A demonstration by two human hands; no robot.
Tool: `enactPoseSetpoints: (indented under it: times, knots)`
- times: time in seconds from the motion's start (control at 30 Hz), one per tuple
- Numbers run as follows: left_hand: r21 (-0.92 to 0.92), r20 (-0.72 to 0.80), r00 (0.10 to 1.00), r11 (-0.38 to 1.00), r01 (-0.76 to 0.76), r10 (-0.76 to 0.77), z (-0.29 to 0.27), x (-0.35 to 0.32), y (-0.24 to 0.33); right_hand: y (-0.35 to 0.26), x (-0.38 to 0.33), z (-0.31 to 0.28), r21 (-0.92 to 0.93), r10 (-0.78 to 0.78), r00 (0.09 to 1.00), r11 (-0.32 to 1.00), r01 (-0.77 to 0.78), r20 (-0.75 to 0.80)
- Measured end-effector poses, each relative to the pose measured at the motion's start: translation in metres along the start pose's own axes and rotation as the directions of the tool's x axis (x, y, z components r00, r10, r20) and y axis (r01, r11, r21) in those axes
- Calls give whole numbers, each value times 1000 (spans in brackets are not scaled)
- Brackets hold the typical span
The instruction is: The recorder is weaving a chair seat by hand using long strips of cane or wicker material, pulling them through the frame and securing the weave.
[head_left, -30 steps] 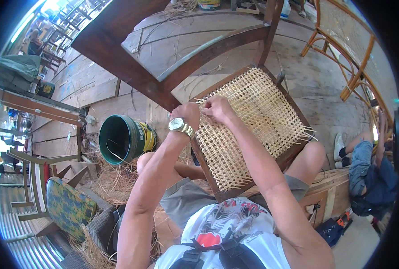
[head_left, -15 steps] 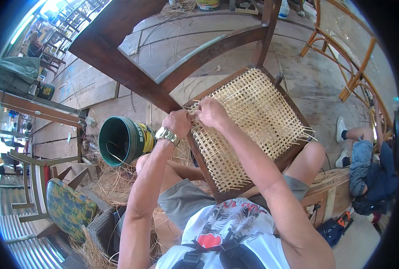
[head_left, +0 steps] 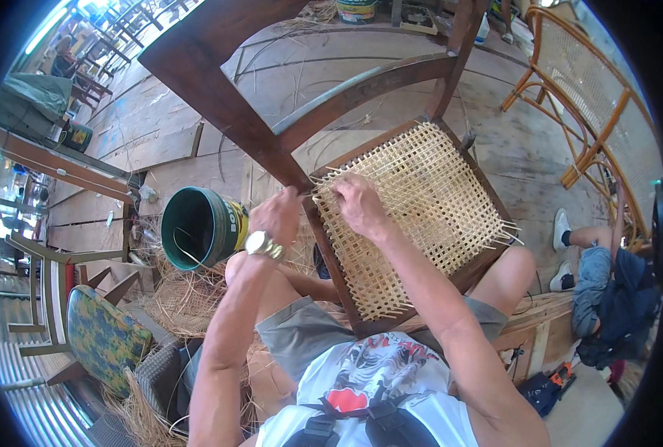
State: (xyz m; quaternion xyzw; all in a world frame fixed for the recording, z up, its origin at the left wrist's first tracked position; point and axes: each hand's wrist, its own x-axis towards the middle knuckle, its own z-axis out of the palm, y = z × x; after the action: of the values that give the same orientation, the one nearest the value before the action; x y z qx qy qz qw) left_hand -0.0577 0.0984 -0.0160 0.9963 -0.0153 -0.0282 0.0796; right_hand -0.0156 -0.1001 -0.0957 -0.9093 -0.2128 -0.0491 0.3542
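Note:
A dark wooden chair [head_left: 361,97] leans across my lap, its seat covered by a woven cane panel [head_left: 436,201] with loose strand ends sticking out along the edges. My left hand [head_left: 276,216], wearing a metal watch, is closed beside the far left corner of the seat frame; what its fingers grip, if anything, is hidden. On the weave near that same corner, my right hand [head_left: 359,205] has thumb and fingers pinched together at the strands, seemingly on a thin cane strand. Both hands are close together, a short gap between them.
Left of my knee a green bucket [head_left: 197,227] lies tilted among loose cane scraps [head_left: 182,298]. A camouflage-patterned cushion [head_left: 104,339] on a chair sits lower left. To the right stand a rattan-framed seat [head_left: 592,97] and another person's legs [head_left: 588,261]. Plank flooring [head_left: 302,67] stretches ahead.
My left hand has drawn back left and slightly down from the seat corner. The right hand has shifted a little toward me over the weave, so the hands are farther apart.

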Motion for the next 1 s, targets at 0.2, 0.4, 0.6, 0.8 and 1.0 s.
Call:
enactPoseSetpoints:
  times: [0.2, 0.4, 0.6, 0.8, 1.0]
  knots:
    - [-18, -173, 884, 899, 438, -434, 2, -33, -118, -16, -3, -9, 344, 136, 991, 930, -130, 4]
    - [-286, -145, 977, 952, 111, -157, 29, -48, -76, -31, 11, 2, -19, -11, 997, 1000, 9, -78]
    - [-205, -51, 995, 976, 70, -82, 22, -20, -22, -32, 25, 17, 171, 122, 986, 980, -102, -111]
    - [-33, 13, 998, 998, 62, -62, 4, 2, -2, -22, 40, -6, 343, 406, 907, 840, -420, 114]
    - [88, 61, 996, 994, -67, 61, -21, 16, 27, -12, 44, -10, 104, 317, 944, 940, -325, 92]
